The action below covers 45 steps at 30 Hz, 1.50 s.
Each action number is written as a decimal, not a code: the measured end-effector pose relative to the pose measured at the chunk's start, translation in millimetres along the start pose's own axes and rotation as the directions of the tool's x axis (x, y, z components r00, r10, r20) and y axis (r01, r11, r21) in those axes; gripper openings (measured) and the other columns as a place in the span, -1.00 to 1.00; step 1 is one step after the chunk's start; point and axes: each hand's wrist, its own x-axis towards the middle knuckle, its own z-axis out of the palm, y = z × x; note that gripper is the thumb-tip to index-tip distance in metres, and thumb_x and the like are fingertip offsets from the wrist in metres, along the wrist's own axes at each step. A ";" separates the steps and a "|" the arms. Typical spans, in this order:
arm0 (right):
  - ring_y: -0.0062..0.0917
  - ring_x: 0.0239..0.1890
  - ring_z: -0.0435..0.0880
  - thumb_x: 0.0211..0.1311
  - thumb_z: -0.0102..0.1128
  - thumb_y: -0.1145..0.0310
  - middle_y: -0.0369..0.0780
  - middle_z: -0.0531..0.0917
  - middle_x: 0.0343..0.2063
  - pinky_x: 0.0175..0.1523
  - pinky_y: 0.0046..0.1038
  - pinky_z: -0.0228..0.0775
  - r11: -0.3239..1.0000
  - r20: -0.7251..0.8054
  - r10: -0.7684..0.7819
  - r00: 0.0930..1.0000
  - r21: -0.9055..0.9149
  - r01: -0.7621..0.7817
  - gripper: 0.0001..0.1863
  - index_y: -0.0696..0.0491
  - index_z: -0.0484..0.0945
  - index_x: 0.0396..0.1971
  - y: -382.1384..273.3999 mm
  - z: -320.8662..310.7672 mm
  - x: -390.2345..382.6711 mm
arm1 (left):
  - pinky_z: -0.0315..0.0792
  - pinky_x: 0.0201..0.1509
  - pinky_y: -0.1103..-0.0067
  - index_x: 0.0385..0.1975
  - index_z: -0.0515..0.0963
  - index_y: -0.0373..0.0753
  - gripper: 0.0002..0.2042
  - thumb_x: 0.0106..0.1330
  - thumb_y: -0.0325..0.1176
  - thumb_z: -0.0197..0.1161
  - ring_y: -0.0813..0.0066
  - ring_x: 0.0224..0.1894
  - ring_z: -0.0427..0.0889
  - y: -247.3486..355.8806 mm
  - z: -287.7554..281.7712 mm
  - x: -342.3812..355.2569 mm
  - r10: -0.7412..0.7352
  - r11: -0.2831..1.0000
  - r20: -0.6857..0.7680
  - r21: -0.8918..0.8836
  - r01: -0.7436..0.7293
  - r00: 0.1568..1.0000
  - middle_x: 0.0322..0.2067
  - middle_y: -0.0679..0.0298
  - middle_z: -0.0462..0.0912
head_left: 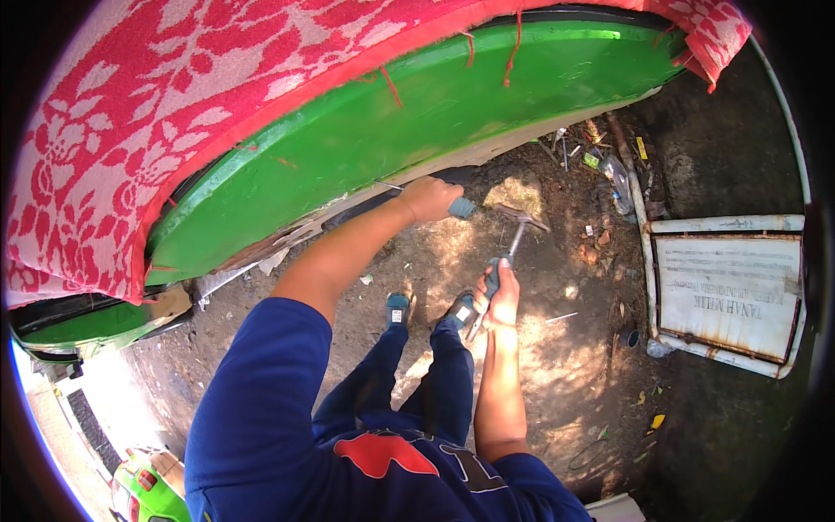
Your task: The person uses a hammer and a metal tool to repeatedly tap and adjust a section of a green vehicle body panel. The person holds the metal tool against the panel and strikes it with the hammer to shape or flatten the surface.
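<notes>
My left hand (pixel 428 200) is closed around a screwdriver-like tool with a teal handle (pixel 461 207). Its thin metal shank (pixel 389 185) reaches left to the lower edge of a green car body panel (pixel 409 122). I cannot tell whether the tip is a blade or a chisel edge. A hammer (pixel 493 278) with a dark grip and metal shaft is in my right hand (pixel 503 300), fingers wrapped round it. The hammer's head (pixel 522 216) is up, just right of the teal handle and apart from it. Pale, ragged material (pixel 300 226) runs along the panel's lower edge.
A red and pink floral blanket (pixel 200 96) drapes over the car's top. On the right, a white sign board in a rusty frame (pixel 726 287) lies on the ground. Litter (pixel 616 178) is scattered by a pole (pixel 639 200). My shoes (pixel 397 309) stand on bare dirt. A bright green vehicle (pixel 148 487) is lower left.
</notes>
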 end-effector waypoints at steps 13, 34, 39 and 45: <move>-0.61 -0.87 0.26 0.45 0.01 -0.05 -0.26 0.39 -0.74 -0.81 -0.54 0.04 0.987 -0.016 -0.084 0.996 0.133 0.086 -0.58 0.04 0.40 -0.38 -11.4 7.9 -4.1 | 0.53 -0.25 0.16 -0.33 0.51 -0.11 -0.81 0.09 -0.25 0.28 0.03 -0.34 0.69 3.4 -8.0 -9.5 -0.042 0.998 -0.005 -0.053 0.042 0.999 -0.44 0.11 0.68; -0.63 -0.87 0.24 0.44 0.01 -0.08 -0.26 0.39 -0.73 -0.78 -0.54 0.03 0.992 0.030 0.023 0.999 -0.126 -0.019 -0.56 0.04 0.40 -0.37 -4.0 26.1 5.0 | 0.52 -0.30 0.21 -0.37 0.52 -0.11 -0.79 0.06 -0.20 0.33 0.04 -0.36 0.68 -1.7 5.0 -25.1 0.001 1.000 0.021 -0.014 0.000 1.000 -0.49 0.10 0.67; -0.61 -0.87 0.25 0.44 0.02 -0.07 -0.24 0.38 -0.73 -0.78 -0.54 0.05 1.000 -0.018 -0.032 0.999 0.001 0.032 -0.57 0.04 0.41 -0.36 -10.2 11.5 -4.2 | 0.53 -0.29 0.21 -0.37 0.52 -0.12 -0.79 0.09 -0.18 0.32 0.03 -0.36 0.68 -7.5 -15.1 -7.6 -0.133 0.985 -0.122 -0.123 0.118 0.984 -0.48 0.09 0.68; -0.63 -0.86 0.28 0.41 0.10 -0.03 -0.28 0.41 -0.75 -0.77 -0.53 0.10 0.999 0.000 -0.007 1.000 -0.054 0.007 -0.61 0.02 0.41 -0.36 -7.8 12.4 -6.5 | 0.52 -0.27 0.18 -0.34 0.52 -0.14 -0.77 0.12 -0.17 0.31 -0.01 -0.35 0.68 -1.9 -20.6 0.5 -0.132 0.990 -0.010 -0.055 0.131 0.991 -0.47 0.05 0.68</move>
